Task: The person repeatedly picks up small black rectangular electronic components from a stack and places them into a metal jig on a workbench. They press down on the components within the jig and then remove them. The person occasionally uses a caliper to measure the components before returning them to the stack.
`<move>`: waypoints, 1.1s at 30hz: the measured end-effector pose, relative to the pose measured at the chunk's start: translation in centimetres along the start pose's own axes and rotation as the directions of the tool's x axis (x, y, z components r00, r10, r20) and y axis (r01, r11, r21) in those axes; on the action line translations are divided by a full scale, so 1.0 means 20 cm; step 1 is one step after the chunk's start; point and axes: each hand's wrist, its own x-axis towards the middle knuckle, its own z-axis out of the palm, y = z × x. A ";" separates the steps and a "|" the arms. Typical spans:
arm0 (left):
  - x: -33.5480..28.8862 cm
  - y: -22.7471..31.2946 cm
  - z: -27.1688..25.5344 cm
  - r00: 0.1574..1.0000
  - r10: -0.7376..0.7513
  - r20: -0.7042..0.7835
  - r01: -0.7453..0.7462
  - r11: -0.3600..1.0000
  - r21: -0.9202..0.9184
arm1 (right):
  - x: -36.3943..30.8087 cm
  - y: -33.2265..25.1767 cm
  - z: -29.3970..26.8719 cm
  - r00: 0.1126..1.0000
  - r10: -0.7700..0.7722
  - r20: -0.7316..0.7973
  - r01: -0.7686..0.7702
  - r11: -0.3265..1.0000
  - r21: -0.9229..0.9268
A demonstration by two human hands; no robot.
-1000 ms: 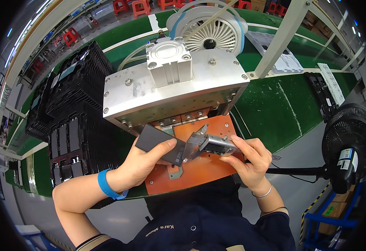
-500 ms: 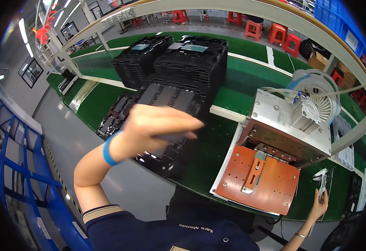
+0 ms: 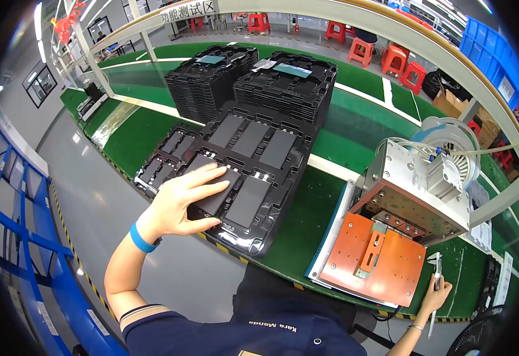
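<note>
My left hand (image 3: 179,199), with a blue band at its wrist, reaches over a black plastic tray (image 3: 250,242). Its fingers are spread, the tips on or just above one of several flat dark-grey rectangular pieces that look like battery cells (image 3: 249,202). Part of the piece under the fingers is hidden. At the far right, my right hand (image 3: 437,295) is closed around a silver caliper (image 3: 437,267), whose jaws point away from me. Between the hands stands a metal press (image 3: 414,184) with an orange base plate (image 3: 342,255) and a small slotted orange block (image 3: 372,252) on it.
Two tall stacks of black trays (image 3: 203,83) rise behind the near tray. A smaller tray section (image 3: 167,155) lies at its left. Behind the press are a white round fan (image 3: 452,142) and air hoses. A metal frame rail (image 3: 331,12) spans above the green bench.
My left hand has moved slightly left and down, and its fingers, bunched and blurred before, are spread over the tray. The right hand still grips the caliper. The view has shifted slightly.
</note>
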 end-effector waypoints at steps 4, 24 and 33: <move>-0.04 -0.03 0.02 1.000 0.005 0.002 -0.005 0.998 0.060 | -0.01 -0.07 -0.05 0.972 -0.214 -0.093 0.204 0.974 -0.102; 0.15 -0.07 -0.13 0.799 -0.600 0.049 0.506 0.713 0.486 | -0.29 -2.59 -0.89 -0.516 -0.842 -0.156 0.828 -0.537 0.163; 0.17 -0.10 -0.20 0.762 -0.636 0.122 0.594 0.762 0.258 | -0.30 -2.57 -0.85 -0.527 -0.812 -0.251 0.821 -0.562 0.097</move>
